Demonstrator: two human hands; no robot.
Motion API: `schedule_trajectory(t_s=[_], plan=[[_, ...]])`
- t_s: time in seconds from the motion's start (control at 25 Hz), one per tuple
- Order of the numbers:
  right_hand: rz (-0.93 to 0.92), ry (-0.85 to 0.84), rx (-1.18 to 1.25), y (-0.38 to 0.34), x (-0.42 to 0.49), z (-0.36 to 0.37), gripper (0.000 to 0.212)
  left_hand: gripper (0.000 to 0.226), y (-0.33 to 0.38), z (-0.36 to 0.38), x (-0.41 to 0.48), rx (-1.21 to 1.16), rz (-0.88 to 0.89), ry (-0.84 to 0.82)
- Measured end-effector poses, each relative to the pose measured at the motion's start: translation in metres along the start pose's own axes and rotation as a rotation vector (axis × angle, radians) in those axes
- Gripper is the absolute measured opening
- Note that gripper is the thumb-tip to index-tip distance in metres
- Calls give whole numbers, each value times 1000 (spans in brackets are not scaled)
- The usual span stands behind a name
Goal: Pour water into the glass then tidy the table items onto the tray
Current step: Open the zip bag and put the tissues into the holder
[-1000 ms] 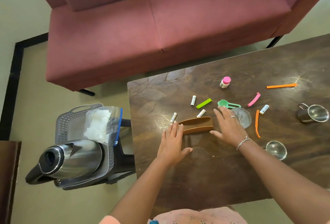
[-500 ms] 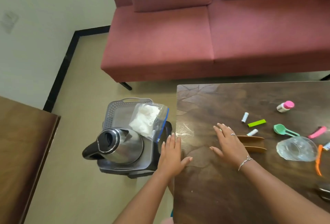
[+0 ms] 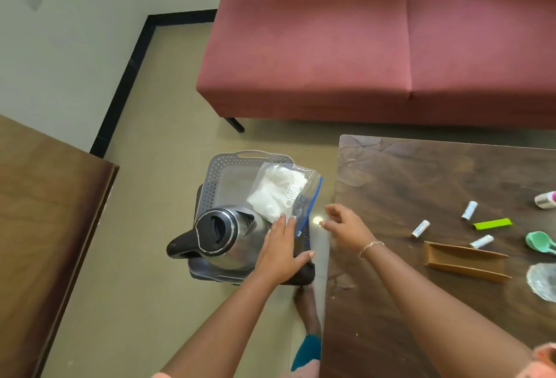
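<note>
Both hands have left the tabletop since half a second ago: the left hand (image 3: pixel 281 249) now lies over the kettle, and the right hand (image 3: pixel 346 228) has slid from beside the brown holder to the table's left edge.

Behind everything stretches a pink sofa (image 3: pixel 361 46) with soft matte fabric and square cushions. The table (image 3: pixel 421 182) is dark wood, glossy, with a swirling grain. Left of it, on a dark stool (image 3: pixel 304 273), sits the tray (image 3: pixel 224 173), grey plastic, rectangular, its walls pierced with small holes. The kettle (image 3: pixel 228 236) stands on the tray's near end, rounded polished steel with a black lid and handle. A clear zip bag (image 3: pixel 285 194) with a blue seal and white contents leans across the tray's right side.

The left hand is flat, fingers straight, covering the kettle's right flank and the bag's lower edge. The right hand is blurred, fingers loosely bent, holding nothing.

On the table lie a long brown holder (image 3: pixel 463 260) of trough shape, and the glass (image 3: pixel 544 284), clear, cut off by the right frame edge. Farther back are a mint-green scoop (image 3: pixel 538 240), a flat lime-green clip (image 3: pixel 492 223) and three small white cylinders (image 3: pixel 420 228).
</note>
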State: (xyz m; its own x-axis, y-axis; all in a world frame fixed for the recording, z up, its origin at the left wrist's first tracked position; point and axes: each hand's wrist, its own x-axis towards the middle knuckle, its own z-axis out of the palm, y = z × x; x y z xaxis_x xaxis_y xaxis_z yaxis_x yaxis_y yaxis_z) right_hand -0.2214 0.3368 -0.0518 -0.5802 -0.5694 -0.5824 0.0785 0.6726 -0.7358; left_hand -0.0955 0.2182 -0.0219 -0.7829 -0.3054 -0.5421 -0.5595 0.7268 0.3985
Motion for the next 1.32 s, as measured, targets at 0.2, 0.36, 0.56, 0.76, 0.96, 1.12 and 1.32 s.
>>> schedule_trajectory(t_s=[0.2,0.36,0.56,0.76,0.96,1.12,1.32], plan=[[414,40,689,-12,40,28,32,84,-12,-4,13,-54,-11,-51],[544,185,961,-4,65,46,36,84,-27,-3,16,-77,-12,-79],[573,96,1089,2,78,56,26,85,-37,1,20,-113,-14,-104],[510,137,1005,-2,66,45,9,75,-32,-5,20,-116,32,-38],[351,126,1025,-48,37,28,13,76,-21,-11,7,-192,60,127],[212,94,1089,-99,1,-1,13,56,-4,-24,-14,-389,165,501],[151,156,1175,-125,-66,-42,12,36,51,-47,-53,-645,313,767]])
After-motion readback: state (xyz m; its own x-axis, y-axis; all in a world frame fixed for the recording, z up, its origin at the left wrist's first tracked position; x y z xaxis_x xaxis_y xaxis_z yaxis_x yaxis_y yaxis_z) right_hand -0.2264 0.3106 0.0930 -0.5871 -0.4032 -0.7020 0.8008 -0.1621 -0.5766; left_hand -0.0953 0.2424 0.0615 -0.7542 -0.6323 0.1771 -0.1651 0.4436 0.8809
